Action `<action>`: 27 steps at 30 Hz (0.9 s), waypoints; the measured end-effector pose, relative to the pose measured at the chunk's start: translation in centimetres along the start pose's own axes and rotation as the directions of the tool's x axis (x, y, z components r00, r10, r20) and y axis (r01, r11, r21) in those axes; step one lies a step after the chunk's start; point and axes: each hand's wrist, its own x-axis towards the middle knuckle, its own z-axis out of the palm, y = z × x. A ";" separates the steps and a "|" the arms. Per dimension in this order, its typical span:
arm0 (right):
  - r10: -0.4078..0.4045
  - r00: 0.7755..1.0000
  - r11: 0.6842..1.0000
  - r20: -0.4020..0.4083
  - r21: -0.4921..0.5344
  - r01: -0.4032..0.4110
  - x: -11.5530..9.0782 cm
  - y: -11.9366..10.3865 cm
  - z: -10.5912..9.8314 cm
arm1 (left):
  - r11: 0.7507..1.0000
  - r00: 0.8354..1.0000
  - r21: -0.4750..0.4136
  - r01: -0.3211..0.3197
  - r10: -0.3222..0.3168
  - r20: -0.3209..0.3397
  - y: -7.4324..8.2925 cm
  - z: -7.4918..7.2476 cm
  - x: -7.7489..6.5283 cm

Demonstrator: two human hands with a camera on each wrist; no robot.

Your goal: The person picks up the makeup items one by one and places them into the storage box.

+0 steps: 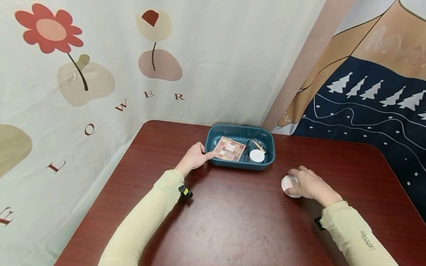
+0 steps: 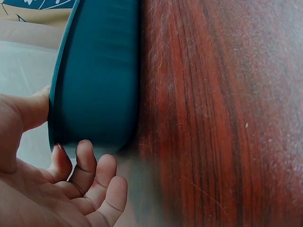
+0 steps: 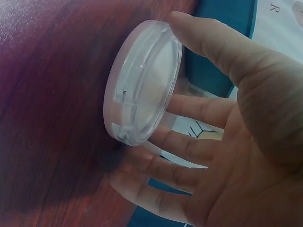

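Note:
A blue plastic bin stands near the table's back edge. My left hand is at its left end, thumb over the rim and curled fingertips against the outer wall. Inside the bin lie an eyeshadow palette, a round white-lidded jar, a dark slim pen-like item and a small tube with a clear cap. To the right of the bin, my right hand grips a round clear-lidded powder compact by its edge, thumb on one side and fingers on the other, close over the table.
The dark red wooden table reaches back to a pale curtain with flower prints. At the right hangs a navy cloth with white trees. Both sleeves carry wrist cameras.

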 end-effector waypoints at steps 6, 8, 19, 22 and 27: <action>0.001 1.000 1.000 0.008 -0.005 -0.001 0.0 0.2 0.2 | 1.000 1.000 -0.002 -0.001 0.001 -0.005 -0.1 0.0 0.0; 0.002 1.000 1.000 0.009 -0.004 -0.002 0.0 0.2 0.2 | 1.000 1.000 -0.003 -0.001 0.001 -0.003 -0.1 0.0 0.0; 0.008 1.000 1.000 0.007 -0.008 -0.008 -0.1 -0.1 0.3 | 1.000 1.000 0.007 -0.008 0.008 -0.009 -0.2 0.0 0.1; 0.004 1.000 1.000 -0.002 -0.014 -0.004 -0.2 -0.1 0.5 | 1.000 1.000 0.010 -0.007 0.007 -0.007 -0.2 0.1 0.1; -0.012 0.999 1.000 -0.039 -0.027 0.011 -0.2 0.0 1.0 | 1.000 1.000 0.007 -0.003 0.003 -0.008 -0.1 0.0 0.1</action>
